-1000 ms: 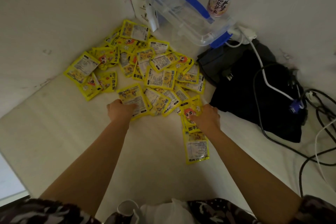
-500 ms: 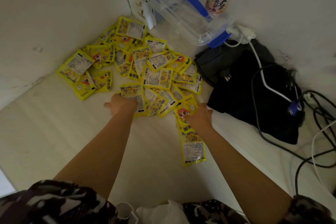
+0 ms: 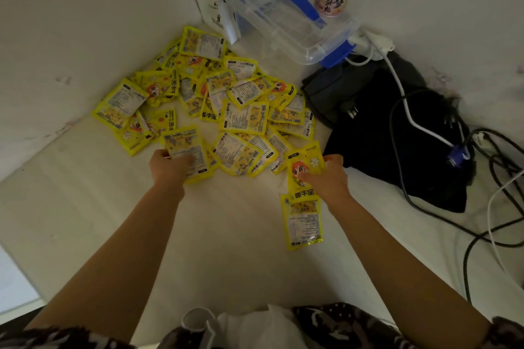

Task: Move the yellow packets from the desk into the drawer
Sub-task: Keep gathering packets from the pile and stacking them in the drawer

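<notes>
Since a second ago we have lifted both packets' near edges off the bench. Our left hand now pinches a packet at the pile's front, fingers curled under it. Our right hand pinches a cartoon-faced packet, thumb on top; another packet lies flat just below it. The drawer is out of view.
</notes>
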`<state>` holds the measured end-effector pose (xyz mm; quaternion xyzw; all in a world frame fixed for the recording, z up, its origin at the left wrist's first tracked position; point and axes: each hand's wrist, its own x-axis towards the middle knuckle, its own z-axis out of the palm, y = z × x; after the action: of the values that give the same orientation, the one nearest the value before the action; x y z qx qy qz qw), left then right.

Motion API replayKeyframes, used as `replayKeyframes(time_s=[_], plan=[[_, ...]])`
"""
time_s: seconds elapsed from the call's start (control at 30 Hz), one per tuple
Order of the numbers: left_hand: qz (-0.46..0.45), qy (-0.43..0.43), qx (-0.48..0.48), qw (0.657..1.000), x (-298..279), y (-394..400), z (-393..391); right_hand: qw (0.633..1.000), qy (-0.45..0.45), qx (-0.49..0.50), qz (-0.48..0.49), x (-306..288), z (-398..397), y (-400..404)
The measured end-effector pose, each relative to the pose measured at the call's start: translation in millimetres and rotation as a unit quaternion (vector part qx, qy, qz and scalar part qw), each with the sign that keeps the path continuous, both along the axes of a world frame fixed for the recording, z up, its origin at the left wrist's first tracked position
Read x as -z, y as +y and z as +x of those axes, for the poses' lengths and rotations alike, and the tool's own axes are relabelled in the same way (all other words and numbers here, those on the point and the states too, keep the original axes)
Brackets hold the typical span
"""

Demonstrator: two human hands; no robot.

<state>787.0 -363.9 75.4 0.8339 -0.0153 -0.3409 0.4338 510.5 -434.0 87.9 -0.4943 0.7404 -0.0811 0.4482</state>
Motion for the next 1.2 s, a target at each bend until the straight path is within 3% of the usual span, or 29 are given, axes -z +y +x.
replayKeyframes(time_s=[0.27,0.37,0.53,0.7,0.83,1.07,1.2], plan=[[-0.093,0.044,0.077,0.992,-9.5,6.7,4.5,1.0,-0.023,-0.004,0.011,-6.1,-26.9,19.3],[-0.071,0.048,0.199,0.976,-11.7,0.2,3.3,0.999,-0.023,0.007,0.023,-6.4,-35.2,32.3],[0.004,-0.045,0.418,0.907,-25.8,-21.4,-8.7,0.999,-0.026,-0.009,0.045,-2.2,-42.0,53.9],[0.097,-0.219,0.594,0.768,-24.7,-43.4,-18.5,0.997,0.005,-0.051,0.056,6.4,-39.4,66.1],[0.103,-0.296,0.651,0.692,-11.5,-53.7,-18.8,0.994,0.07,-0.079,0.038,11.3,-34.7,68.9],[0.099,-0.362,0.686,0.624,-0.7,-55.8,-23.6,0.993,0.076,-0.073,0.047,14.8,-24.3,71.0],[0.092,-0.401,0.672,0.616,-0.6,-52.2,-24.8,0.994,0.061,-0.076,0.041,14.4,-20.2,70.6]])
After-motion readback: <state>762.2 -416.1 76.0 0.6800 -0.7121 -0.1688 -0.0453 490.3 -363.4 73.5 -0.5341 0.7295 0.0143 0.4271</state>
